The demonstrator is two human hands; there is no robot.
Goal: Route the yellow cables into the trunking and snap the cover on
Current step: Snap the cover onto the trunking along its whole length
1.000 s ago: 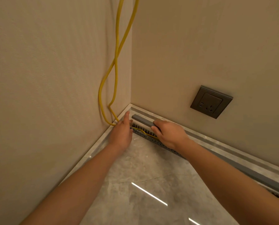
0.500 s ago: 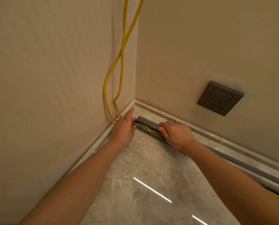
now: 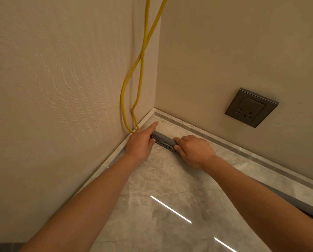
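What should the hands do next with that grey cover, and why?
Probably press the cover down at its corner end. The right hand grips it, the left hand rests at that end by the yellow cables, and trunking slots show beneath.

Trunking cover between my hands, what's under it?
Under the cover only the trunking's slotted side shows. The yellow cables run behind the left hand; whether they lie inside is hidden.

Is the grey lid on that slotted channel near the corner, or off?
On: the grey cover lies atop the slotted trunking between the left hand and right hand. Whether it is snapped home, cannot tell.
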